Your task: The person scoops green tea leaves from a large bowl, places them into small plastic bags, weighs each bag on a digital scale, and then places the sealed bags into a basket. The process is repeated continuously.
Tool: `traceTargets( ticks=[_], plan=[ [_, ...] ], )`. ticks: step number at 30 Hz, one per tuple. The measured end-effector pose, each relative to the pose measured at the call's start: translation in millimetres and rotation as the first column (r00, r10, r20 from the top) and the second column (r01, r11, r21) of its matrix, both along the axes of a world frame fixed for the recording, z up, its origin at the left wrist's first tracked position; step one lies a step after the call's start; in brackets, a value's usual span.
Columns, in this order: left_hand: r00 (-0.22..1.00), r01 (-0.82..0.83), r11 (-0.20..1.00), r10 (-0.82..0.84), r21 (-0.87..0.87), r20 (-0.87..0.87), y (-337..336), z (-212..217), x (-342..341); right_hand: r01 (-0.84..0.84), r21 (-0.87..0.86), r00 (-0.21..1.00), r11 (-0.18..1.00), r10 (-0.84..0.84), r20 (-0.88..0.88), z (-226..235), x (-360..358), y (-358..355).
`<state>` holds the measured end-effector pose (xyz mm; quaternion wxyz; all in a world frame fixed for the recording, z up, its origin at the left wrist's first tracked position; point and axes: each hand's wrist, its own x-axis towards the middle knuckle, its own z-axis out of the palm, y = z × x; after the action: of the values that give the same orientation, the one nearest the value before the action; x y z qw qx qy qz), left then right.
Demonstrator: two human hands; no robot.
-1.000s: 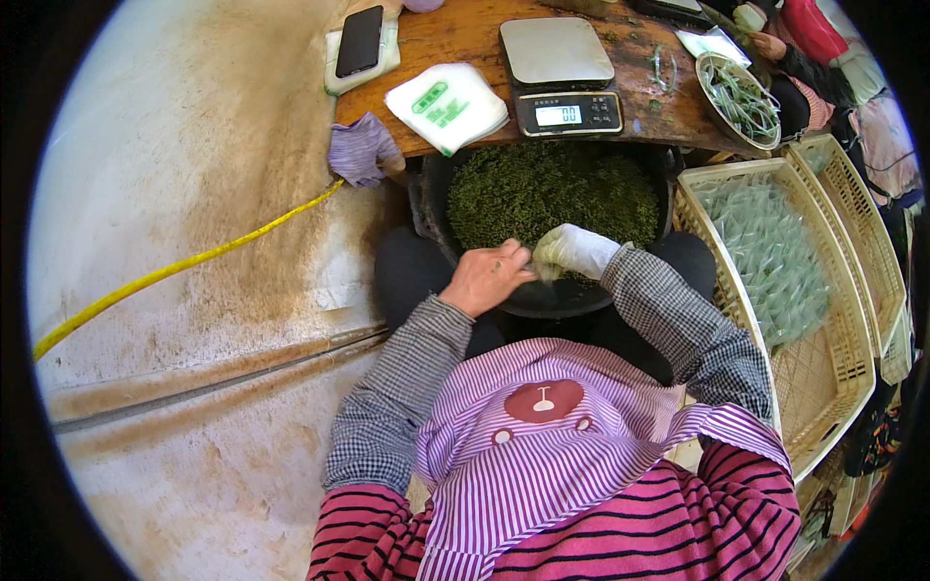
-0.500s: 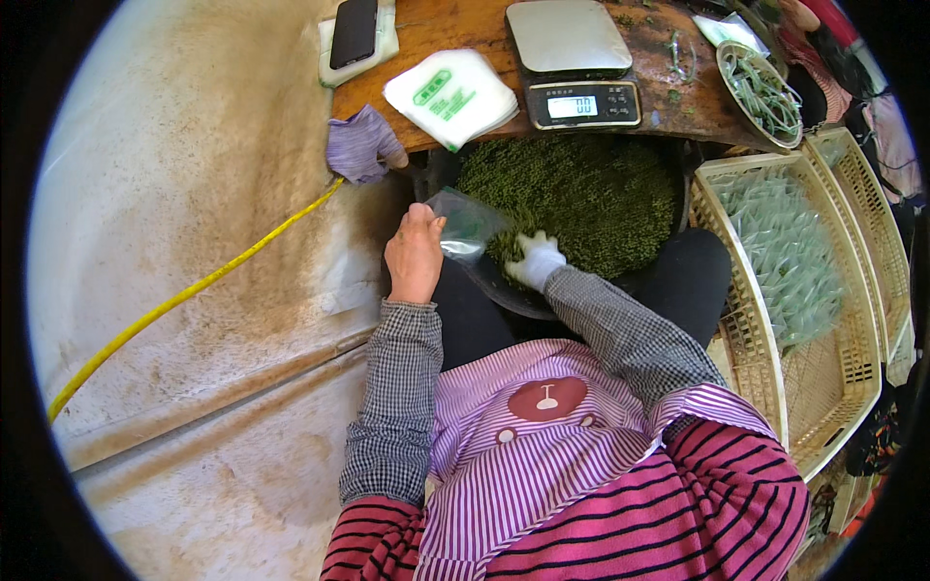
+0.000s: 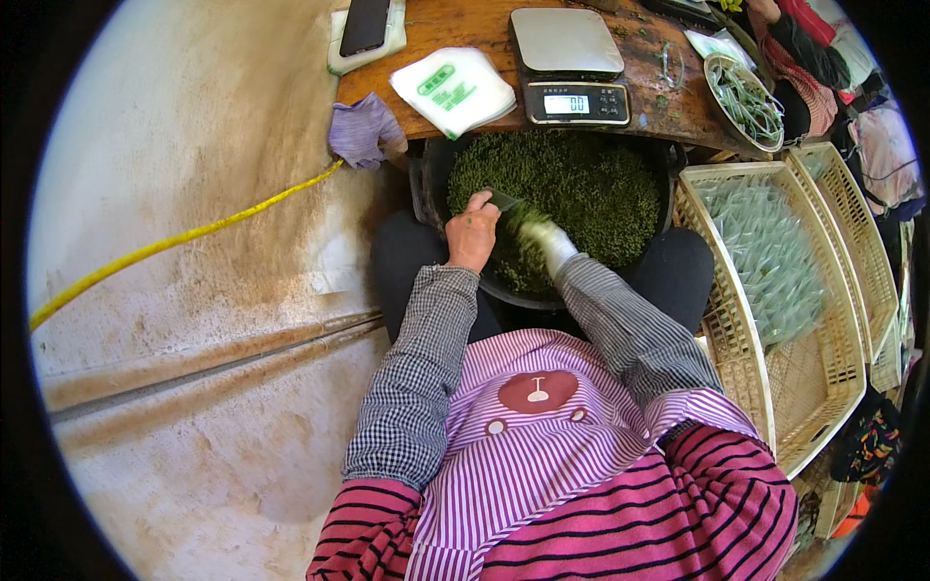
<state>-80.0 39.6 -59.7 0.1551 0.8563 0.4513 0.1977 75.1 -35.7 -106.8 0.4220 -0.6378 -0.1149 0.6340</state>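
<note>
My bare left hand [image 3: 472,232] is closed on the edge of a small clear plastic bag [image 3: 505,200], held over a dark tub [image 3: 418,194]. Small green bead-like bits [image 3: 601,179] fill the tub, which sits between my knees. My right hand [image 3: 554,244], in a white glove, is smeared by motion beside the bag. A blurred clump of the green bits shows at its fingertips, close to the bag's mouth. How far the clump is inside the bag cannot be made out.
On the wooden table [image 3: 654,107] beyond are a digital scale [image 3: 572,53], a stack of printed bags [image 3: 453,89], a phone [image 3: 365,24] and an oval basket [image 3: 744,102]. A crate [image 3: 722,324] of filled bags stands right. A purple glove [image 3: 363,131] and yellow hose [image 3: 184,237] are left.
My left hand has moved right and over the tub with the bag. My right hand has lifted from the green bits toward the bag with a clump. The view has shifted slightly.
</note>
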Motion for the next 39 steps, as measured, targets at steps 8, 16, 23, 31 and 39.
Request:
traceTargets(
  ticks=[8, 16, 23, 31, 39],
  plan=[
    [0.887, 0.223, 0.975, -0.202, 0.001, -0.415, -6.3, -26.4, 6.7, 0.031, 0.215, 0.999, 0.976, -0.027, -0.024, 128.2, 16.9, 23.7],
    [0.952, 0.28, 0.96, -0.273, 0.028, -0.141, -14.8, -14.6, 0.3, -0.316, 0.208, 0.896, 0.926, 0.219, 0.385, 79.9, 9.5, 24.0],
    [0.93, 0.268, 0.957, -0.287, -0.109, -0.229, -19.7, 7.9, -0.1, -0.636, -0.026, -0.001, 0.771, 0.032, 0.999, 85.5, 1.7, 7.3],
    [0.906, 0.373, 0.926, -0.376, -0.054, -0.194, -18.5, 0.6, 1.5, -0.622, -0.659, -0.347, 0.424, 0.605, 0.716, 84.8, -0.2, 12.8],
    [0.943, 0.317, 0.948, -0.319, -0.033, -0.093, -20.4, 4.8, 2.1, -0.689, -0.397, -0.203, 0.606, 0.365, 0.909, 89.9, 0.8, -0.6]
  ],
)
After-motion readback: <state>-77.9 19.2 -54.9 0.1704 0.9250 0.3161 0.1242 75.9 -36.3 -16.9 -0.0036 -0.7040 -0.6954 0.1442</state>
